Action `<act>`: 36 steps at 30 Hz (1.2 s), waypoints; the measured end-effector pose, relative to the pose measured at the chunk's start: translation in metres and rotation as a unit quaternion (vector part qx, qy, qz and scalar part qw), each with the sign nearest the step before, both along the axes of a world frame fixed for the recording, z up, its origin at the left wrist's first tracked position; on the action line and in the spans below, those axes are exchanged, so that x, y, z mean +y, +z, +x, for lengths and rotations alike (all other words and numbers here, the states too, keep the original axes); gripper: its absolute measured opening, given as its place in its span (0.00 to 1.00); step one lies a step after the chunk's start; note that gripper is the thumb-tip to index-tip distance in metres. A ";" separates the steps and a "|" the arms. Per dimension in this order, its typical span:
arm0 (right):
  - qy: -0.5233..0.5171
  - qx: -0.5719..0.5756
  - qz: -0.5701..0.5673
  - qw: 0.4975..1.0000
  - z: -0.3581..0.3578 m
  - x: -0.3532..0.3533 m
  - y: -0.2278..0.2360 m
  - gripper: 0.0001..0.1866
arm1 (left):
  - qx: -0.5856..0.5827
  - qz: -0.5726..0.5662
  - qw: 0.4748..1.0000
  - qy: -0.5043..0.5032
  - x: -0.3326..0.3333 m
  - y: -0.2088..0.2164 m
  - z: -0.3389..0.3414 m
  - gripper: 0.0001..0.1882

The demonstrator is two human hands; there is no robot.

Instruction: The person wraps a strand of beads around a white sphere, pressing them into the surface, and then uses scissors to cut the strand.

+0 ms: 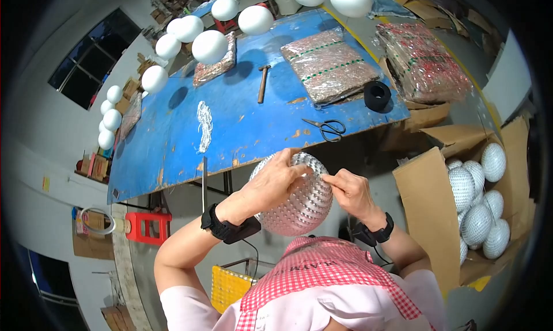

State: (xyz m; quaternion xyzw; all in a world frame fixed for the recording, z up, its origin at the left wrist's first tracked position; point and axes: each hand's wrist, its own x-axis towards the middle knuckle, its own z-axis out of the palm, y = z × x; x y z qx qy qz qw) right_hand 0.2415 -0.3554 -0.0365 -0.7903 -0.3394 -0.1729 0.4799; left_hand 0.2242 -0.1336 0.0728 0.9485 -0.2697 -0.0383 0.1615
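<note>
A round ball covered in rows of silver studs (300, 211) is held in front of my chest, just off the near edge of the blue table. My left hand (275, 180) lies over its upper left side, fingers bent and pressed against the studs. On the ball's upper right, my right hand (349, 191) has thumb and forefinger pinched together at the surface; whatever is between them is too small to make out. Black-handled scissors (330, 129) lie on the table beyond my right hand. A bundle of white string (204, 127) is on the table farther left.
The blue table (242, 129) carries a hammer (263, 84), a black roll (377, 95) and plastic-wrapped packs (329, 66). Several white balls (209, 46) hang above it. An open carton (429, 216) of silver balls (477, 223) stands at right, a red stool (148, 226) at left.
</note>
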 end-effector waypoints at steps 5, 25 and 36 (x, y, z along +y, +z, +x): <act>-0.015 -0.016 0.022 1.000 0.007 0.004 -0.008 0.13 | -0.014 0.032 0.998 -0.058 -0.015 -0.007 0.015 0.16; 0.169 0.116 0.121 0.971 0.057 -0.018 -0.044 0.09 | 0.128 0.109 0.986 -0.002 -0.041 -0.002 0.051 0.18; 0.088 0.137 0.071 0.984 0.055 -0.015 -0.064 0.07 | 0.119 0.177 0.977 -0.020 -0.042 -0.006 0.052 0.14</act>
